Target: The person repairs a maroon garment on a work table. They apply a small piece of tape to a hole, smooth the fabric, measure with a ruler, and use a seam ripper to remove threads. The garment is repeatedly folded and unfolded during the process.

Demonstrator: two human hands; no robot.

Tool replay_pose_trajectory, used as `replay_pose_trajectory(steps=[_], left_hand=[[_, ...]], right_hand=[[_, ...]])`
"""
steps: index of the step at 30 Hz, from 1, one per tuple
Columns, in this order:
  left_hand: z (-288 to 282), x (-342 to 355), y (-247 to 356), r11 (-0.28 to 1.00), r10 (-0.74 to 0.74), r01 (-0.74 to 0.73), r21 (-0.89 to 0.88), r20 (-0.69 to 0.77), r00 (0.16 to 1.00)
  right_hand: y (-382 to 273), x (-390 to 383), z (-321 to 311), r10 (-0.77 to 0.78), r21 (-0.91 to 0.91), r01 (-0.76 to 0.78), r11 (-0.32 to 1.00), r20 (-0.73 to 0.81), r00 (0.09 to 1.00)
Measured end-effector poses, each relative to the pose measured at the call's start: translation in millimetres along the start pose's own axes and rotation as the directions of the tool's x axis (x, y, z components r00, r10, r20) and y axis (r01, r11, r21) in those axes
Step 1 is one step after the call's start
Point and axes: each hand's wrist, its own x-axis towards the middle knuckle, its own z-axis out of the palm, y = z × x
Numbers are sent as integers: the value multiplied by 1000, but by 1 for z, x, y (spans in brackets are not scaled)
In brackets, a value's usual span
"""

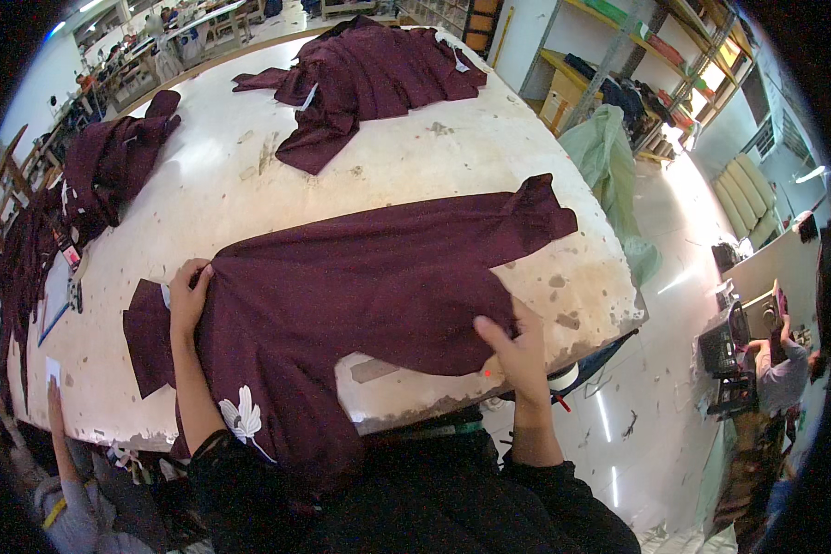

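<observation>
Head view: the maroon garment [351,295] lay along the near edge of the table [222,198], partly overhanging it, its white flower motif [242,415] showing. My left hand [189,291] pinched its cloth; my right hand [519,355], thumb parted from fingers, met its margin toward the near right corner, grip indeterminable to me. A maroon pile [388,74] lay by the far edge.

Black top [415,503] with loose black sleeves [568,499], bare forearms [532,429] and bare hands [519,355].
</observation>
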Motion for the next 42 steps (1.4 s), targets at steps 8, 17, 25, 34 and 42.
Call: replay_pose_trajectory(steps=[8,17,25,34,42], left_hand=[[1,4,-2,998,62,-62,5,-28,998],[4,7,3,999,30,-31,-14,-33,999],[6,9,-5,998,51,-52,-26,-41,998],[4,8,-2,996,39,-42,-73,-37,999],[4,6,-2,998,44,-46,-46,-49,998]], right_hand=[[-11,13,23,114,637,23,771,-173,978],[-9,-18,-153,-259,-25,419,908,-819,512],[-13,22,-74,-230,-417,144,897,-163,959],[-24,49,-18,-245,-134,239,962,-27,969],[-24,45,-18,-181,-57,173,983,-240,954]])
